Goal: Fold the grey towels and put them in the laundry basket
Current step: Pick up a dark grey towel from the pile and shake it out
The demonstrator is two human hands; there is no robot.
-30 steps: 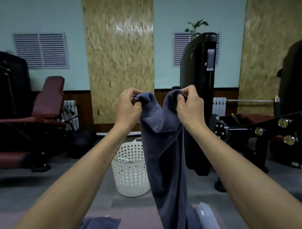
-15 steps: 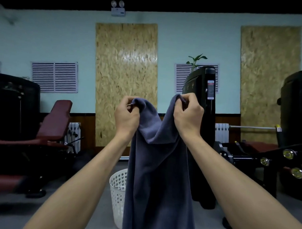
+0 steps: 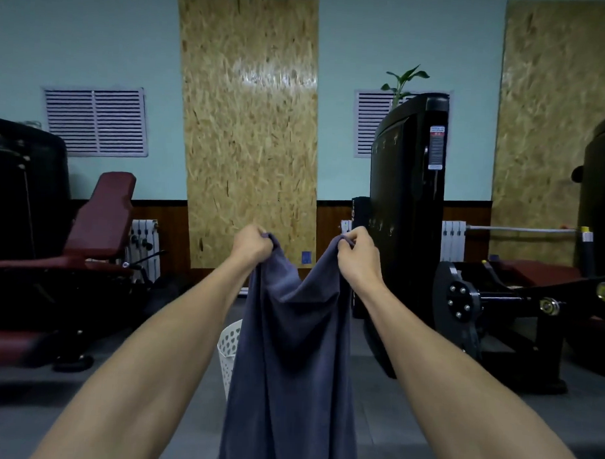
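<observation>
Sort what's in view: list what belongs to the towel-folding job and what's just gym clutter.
Job:
grey towel, pinched at its top by left hand and right hand
white laundry basket, behind it

Clutter:
maroon bench
black weight machine
radiator
plant

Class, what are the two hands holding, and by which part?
Both the left hand and right hand pinch the grey towel at its top edge, one near each upper corner.

1 grey towel (image 3: pixel 291 359), 1 laundry basket (image 3: pixel 229 350), 2 hands, 2 wall vents, 2 osb panels
</observation>
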